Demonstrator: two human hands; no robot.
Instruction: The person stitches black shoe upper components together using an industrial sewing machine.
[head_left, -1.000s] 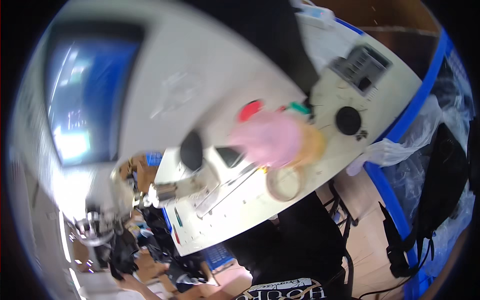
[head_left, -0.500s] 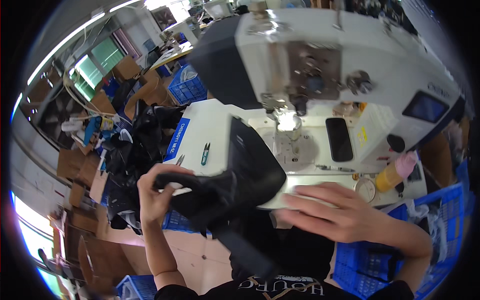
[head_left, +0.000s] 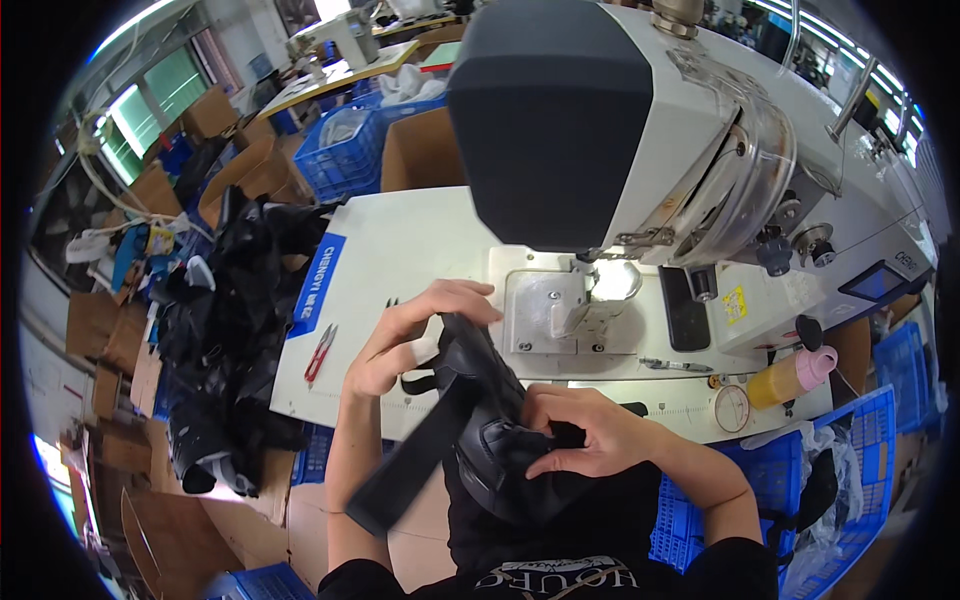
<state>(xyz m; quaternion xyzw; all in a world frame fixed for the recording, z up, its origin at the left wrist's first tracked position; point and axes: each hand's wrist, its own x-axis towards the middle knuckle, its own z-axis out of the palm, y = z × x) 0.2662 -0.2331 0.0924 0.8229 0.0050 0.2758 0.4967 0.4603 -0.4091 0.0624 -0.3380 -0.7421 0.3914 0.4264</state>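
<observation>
A black padded fabric piece (head_left: pixel 490 420) with a long black strap (head_left: pixel 410 465) lies across the front edge of the white table (head_left: pixel 400 250). My left hand (head_left: pixel 415 330) grips its upper end, fingers curled over the top. My right hand (head_left: pixel 585 435) pinches the padded middle from the right. Just beyond stands the white and dark sewing machine (head_left: pixel 640 130), its lit needle area (head_left: pixel 600 285) and metal plate (head_left: pixel 545 310) a short way past my fingers.
Red-handled snips (head_left: pixel 318 352) lie on the table at left. A heap of black fabric pieces (head_left: pixel 225 330) sits left of the table among cardboard boxes. A yellow bottle with pink cap (head_left: pixel 790 375), a round tin (head_left: pixel 732 408) and blue crates (head_left: pixel 800 480) are at right.
The view has swung from a screen and tabletop down to the sewing machine. Both hands have drawn the black piece closer in front of the needle plate, and the strap now hangs down left.
</observation>
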